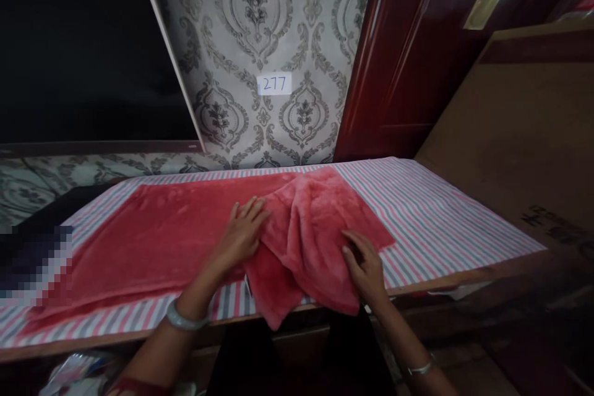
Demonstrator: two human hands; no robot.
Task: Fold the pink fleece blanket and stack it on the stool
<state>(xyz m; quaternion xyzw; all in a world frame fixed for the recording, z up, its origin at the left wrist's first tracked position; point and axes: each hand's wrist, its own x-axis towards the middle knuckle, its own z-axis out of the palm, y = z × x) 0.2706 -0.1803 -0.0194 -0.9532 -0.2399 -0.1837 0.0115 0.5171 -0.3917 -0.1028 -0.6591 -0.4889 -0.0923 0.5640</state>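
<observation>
A red fleece towel point(153, 241) lies spread over a table covered with a striped cloth point(440, 216). Its right part is bunched and folded over, and one corner hangs past the front edge. My left hand point(242, 232) rests flat on the towel at the edge of the bunched fold, fingers spread. My right hand point(364, 266) presses on the lower right side of the bunched part, fingers apart, close to the table's front edge. Each wrist has a bangle.
A patterned wall with a small label reading 277 point(274, 83) stands behind the table. A dark screen point(83, 43) is at the left, a dark red door point(417, 55) at the right, and a brown cardboard box point(524, 136) beside the table's right end.
</observation>
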